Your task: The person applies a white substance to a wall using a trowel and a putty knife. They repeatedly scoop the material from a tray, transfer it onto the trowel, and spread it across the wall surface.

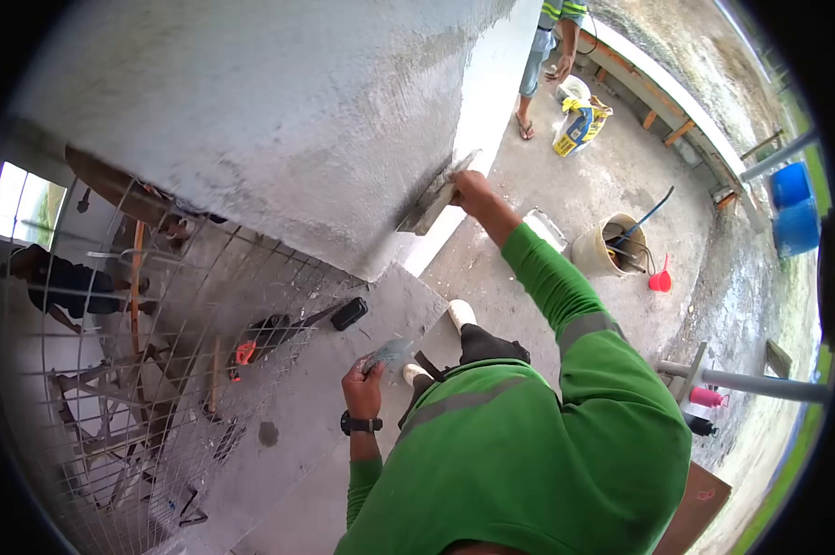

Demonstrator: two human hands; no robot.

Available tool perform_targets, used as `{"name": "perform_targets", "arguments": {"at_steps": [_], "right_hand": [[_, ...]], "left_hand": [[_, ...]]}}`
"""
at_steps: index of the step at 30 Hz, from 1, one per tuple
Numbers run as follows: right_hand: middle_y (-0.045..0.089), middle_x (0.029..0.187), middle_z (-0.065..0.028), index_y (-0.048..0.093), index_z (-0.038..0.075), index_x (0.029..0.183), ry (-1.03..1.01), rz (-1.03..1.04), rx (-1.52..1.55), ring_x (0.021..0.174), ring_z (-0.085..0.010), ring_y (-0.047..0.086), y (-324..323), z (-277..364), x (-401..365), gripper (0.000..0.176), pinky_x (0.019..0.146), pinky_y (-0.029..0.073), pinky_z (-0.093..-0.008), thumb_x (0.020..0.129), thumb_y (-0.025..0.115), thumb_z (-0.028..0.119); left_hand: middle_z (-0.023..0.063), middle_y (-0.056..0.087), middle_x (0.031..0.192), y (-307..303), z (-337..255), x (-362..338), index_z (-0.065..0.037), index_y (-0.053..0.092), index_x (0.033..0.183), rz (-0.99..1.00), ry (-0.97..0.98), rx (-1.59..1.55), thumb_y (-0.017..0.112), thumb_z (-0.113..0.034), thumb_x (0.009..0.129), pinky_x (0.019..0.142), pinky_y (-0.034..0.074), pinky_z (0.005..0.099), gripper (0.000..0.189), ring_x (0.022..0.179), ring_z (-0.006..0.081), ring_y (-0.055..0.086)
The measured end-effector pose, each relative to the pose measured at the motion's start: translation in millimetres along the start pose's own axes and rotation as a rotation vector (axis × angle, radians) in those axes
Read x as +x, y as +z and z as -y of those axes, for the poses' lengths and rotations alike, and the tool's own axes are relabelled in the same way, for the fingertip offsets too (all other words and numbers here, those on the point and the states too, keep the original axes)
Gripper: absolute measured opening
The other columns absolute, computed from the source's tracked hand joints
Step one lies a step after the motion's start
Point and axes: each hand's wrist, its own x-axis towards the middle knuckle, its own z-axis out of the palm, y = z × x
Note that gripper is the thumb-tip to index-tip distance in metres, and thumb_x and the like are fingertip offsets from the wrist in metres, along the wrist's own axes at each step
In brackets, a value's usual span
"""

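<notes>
My right hand (473,191) is stretched forward, its fingers closed on a long flat plastering trowel (427,205). The trowel lies against the rough grey wall (297,111) near its corner, beside the paler strip at the edge. Lower down, my left hand (362,388), with a black watch at the wrist, is closed around a small flat grey-green scraper (392,353). It is held over the concrete floor, near my light-coloured shoes and away from the wall.
Wire mesh (159,370) stands on the left, with a person (61,282) bending behind it. An orange-handled tool (244,352) and a black box (349,314) lie nearby. On the right are a bucket of tools (598,248), a red dipper (660,279) and a yellow-blue bag (581,127) near another person.
</notes>
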Motion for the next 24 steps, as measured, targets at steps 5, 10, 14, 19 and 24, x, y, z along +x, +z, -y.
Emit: {"name": "perform_targets", "arguments": {"at_steps": [5,10,14,19,24], "right_hand": [[0.062,0.096,-0.0214,0.048,-0.009,0.108,0.064,-0.138,0.211,0.081,-0.0341,0.068,32.0,235.8,-84.5,0.024,0.074,0.061,-0.0466,0.095,0.048,0.011],[0.061,0.097,-0.0177,0.050,-0.010,0.104,-0.283,0.065,0.116,0.085,-0.0293,0.068,57.0,371.5,-172.3,0.025,0.082,0.060,-0.0438,0.095,0.053,0.013],[0.062,0.101,-0.0149,0.049,-0.007,0.112,-0.308,-0.035,0.314,0.086,-0.0270,0.067,19.1,346.4,-186.7,0.030,0.080,0.059,-0.0402,0.093,0.056,0.015],[0.061,0.107,-0.0114,0.046,0.000,0.125,-0.164,-0.151,0.596,0.094,-0.0222,0.064,-52.1,159.9,-128.7,0.034,0.083,0.055,-0.0377,0.092,0.050,0.008],[0.059,0.091,-0.0082,0.051,0.004,0.117,0.254,-0.490,0.503,0.074,-0.0213,0.062,-67.3,-53.5,-25.1,0.029,0.053,0.052,-0.0368,0.088,0.056,0.007]], "left_hand": [[0.0018,0.067,0.091,-23.2,0.3,17.7,0.003,0.065,0.107,0.030,0.058,0.078,0.063,-0.005,0.089,0.074,0.047,0.0227,0.020,0.079,0.0069,0.057],[0.0009,0.066,0.089,-8.5,-18.2,35.9,0.003,0.065,0.105,0.158,0.138,-0.078,0.062,-0.005,0.089,0.071,0.046,0.0229,0.019,0.078,0.0057,0.055],[0.0013,0.066,0.090,4.2,-34.3,41.0,0.004,0.065,0.105,0.192,0.122,0.001,0.063,-0.005,0.088,0.072,0.047,0.0228,0.019,0.079,0.0061,0.056],[0.0034,0.067,0.092,2.8,-39.5,29.4,0.004,0.065,0.105,0.076,0.026,-0.019,0.065,-0.003,0.087,0.075,0.048,0.0241,0.020,0.081,0.0087,0.059],[0.0042,0.067,0.092,0.4,-36.1,11.9,0.005,0.065,0.104,-0.062,-0.098,0.107,0.065,-0.002,0.085,0.076,0.048,0.0252,0.020,0.081,0.0100,0.059]]}}
